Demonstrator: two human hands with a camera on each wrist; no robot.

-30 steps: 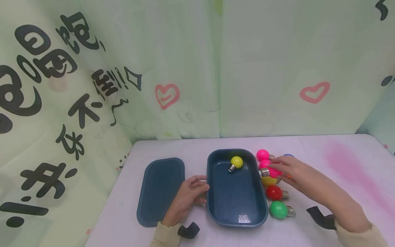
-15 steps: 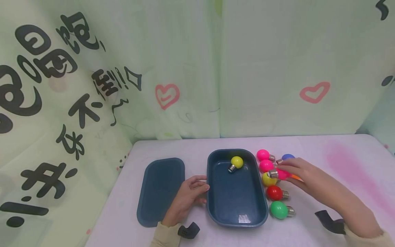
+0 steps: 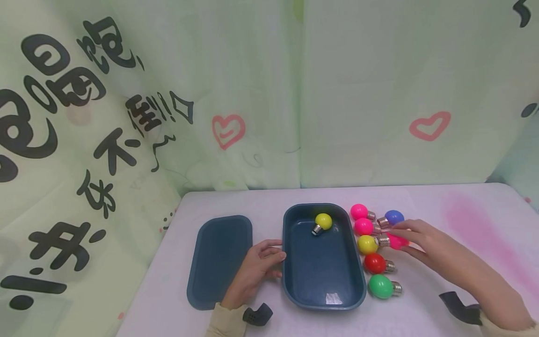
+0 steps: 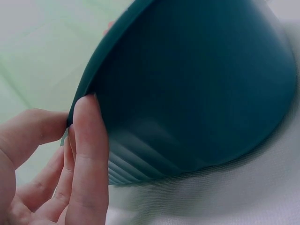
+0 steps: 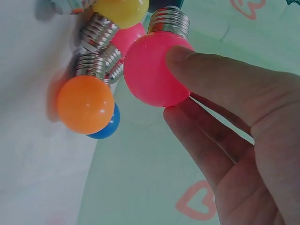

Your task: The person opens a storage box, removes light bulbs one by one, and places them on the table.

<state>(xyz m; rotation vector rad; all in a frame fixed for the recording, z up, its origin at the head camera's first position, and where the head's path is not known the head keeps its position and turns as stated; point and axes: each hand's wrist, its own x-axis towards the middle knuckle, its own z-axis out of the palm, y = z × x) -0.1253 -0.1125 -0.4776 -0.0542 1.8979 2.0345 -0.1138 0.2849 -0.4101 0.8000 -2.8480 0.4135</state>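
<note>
My right hand [image 3: 429, 241] pinches a pink light bulb [image 5: 154, 70] between thumb and fingers, its metal base pointing away from the palm. In the head view that bulb hangs over the loose bulbs, right of the box. Near it are a yellow bulb [image 3: 367, 244], a blue bulb [image 3: 394, 216] and an orange bulb [image 5: 86, 104], which the held bulb and hand mostly hide in the head view. My left hand [image 3: 261, 264] holds the left rim of the dark blue box [image 3: 324, 276] with thumb and fingers. A small yellow bulb [image 3: 323, 221] lies inside.
Two pink bulbs [image 3: 359, 211], a red bulb [image 3: 375, 263] and a green bulb [image 3: 381, 286] lie along the box's right side. A flat dark blue lid [image 3: 219, 262] lies to the left on the white table [image 3: 455, 224]. A printed curtain [image 3: 358, 93] hangs behind.
My right hand has moved right with the pink bulb, away from the box rim, uncovering the blue bulb and more of the yellow one. The left hand and the box have stayed put.
</note>
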